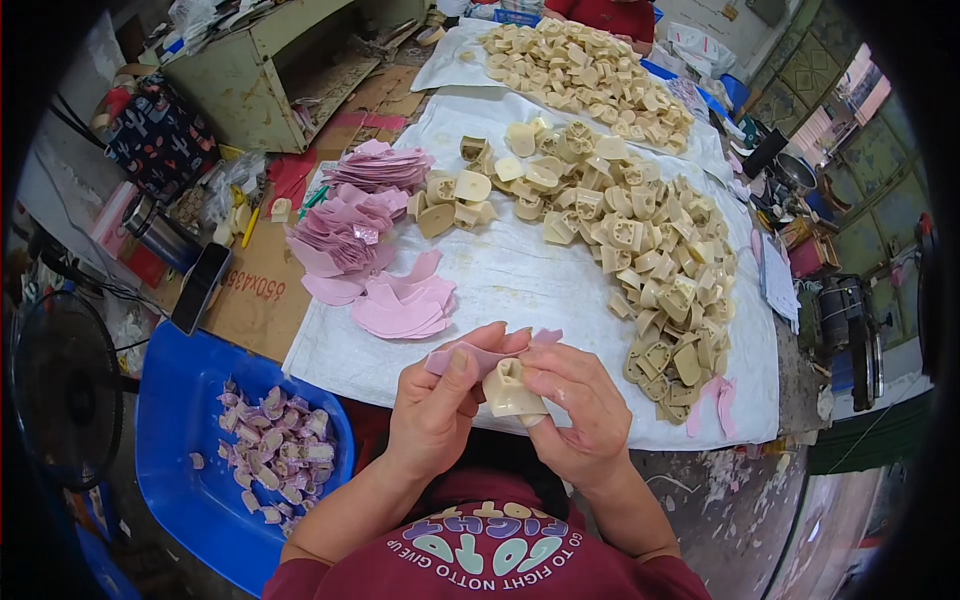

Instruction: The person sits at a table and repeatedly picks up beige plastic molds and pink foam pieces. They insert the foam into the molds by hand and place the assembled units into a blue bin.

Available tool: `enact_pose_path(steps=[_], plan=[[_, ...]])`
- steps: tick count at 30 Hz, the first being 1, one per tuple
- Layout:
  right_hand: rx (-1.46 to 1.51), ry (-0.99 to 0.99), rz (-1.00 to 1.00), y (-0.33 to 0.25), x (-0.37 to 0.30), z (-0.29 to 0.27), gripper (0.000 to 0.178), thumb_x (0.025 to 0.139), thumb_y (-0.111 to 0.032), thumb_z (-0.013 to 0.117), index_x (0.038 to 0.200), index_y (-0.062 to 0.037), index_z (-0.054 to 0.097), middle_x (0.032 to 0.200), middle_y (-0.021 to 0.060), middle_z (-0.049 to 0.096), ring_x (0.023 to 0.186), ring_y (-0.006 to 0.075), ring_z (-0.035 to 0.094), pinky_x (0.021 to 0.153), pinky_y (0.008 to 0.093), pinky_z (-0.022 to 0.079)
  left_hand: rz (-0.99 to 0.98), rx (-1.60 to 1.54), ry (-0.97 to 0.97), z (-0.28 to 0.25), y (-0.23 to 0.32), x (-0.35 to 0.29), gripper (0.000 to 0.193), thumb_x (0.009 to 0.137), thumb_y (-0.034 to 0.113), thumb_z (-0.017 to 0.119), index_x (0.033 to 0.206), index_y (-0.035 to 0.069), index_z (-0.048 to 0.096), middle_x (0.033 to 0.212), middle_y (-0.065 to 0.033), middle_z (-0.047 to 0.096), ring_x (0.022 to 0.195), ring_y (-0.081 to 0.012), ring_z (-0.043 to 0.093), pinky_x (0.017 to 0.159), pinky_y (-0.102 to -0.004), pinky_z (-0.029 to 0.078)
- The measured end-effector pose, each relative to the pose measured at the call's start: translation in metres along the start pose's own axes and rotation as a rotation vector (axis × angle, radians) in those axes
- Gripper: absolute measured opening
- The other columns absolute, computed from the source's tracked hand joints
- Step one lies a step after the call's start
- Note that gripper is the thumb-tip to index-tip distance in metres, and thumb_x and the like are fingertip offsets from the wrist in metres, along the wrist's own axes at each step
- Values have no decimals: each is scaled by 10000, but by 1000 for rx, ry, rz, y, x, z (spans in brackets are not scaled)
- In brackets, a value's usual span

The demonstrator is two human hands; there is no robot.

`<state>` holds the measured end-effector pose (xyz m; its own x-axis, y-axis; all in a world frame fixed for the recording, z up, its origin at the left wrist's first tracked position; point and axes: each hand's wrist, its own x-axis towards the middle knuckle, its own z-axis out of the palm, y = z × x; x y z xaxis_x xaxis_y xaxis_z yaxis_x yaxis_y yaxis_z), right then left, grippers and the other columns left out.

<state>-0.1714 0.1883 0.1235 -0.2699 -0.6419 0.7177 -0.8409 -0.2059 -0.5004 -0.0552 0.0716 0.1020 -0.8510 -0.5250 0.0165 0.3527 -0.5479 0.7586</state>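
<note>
Head view: we note both hands at lower centre of the frame, at the near edge of the cloth-covered counter (pixel 505 275). The left hand (pixel 432 410) pinches a pink strip (pixel 484 359) between thumb and fingers. The right hand (pixel 583 418) has its fingers closed on a hollow cream piece (pixel 513 394), opening upward, thumb toward its lower end. The strip passes behind the top of the piece; contact between the two we cannot tell.

Left of centre we record stacked pink pieces (pixel 345 232), with a loose pink fan (pixel 405 306) nearer the hands. A curved heap of cream parts (pixel 655 240) runs from centre to the right; a second heap (pixel 590 80) lies at top centre. Two pink slips (pixel 724 408) sit by the near right corner.

Lower left: a blue tub (pixel 165 440) holds pink-and-cream pieces (pixel 275 448). Above it we see a phone (pixel 203 288) beside a flask (pixel 160 232). At the top edge, a person in red (pixel 610 14).
</note>
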Motion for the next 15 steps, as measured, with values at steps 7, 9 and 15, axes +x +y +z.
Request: enact_pose_path(steps=[7,9,15], plan=[[-5,-10,-1,-3,3,-1,346,666,56,717,1000,15,639,1031,159,660,960,344,653,824,392,547,7,23,-20,-1,-1,-1,448,1016,289,474,1334,-26,485,1288,-241,568,1199,-288,570,1012,-395,467],[-15,-10,1,-3,2,-3,348,665,52,721,1001,15,639,1024,158,661,959,347,652,822,393,547,-12,55,-6,-2,-3,-1,452,1015,288,475,1338,-27,481,1288,-243,568,1196,-289,572,1017,-397,461],[-88,-11,-4,2,2,-1,346,638,3,735,971,-11,642,987,115,662,909,308,633,798,406,502,12,11,-22,-1,-4,-1,415,1018,220,464,1341,-41,482,1266,-231,588,1179,-281,583,1019,-395,453]])
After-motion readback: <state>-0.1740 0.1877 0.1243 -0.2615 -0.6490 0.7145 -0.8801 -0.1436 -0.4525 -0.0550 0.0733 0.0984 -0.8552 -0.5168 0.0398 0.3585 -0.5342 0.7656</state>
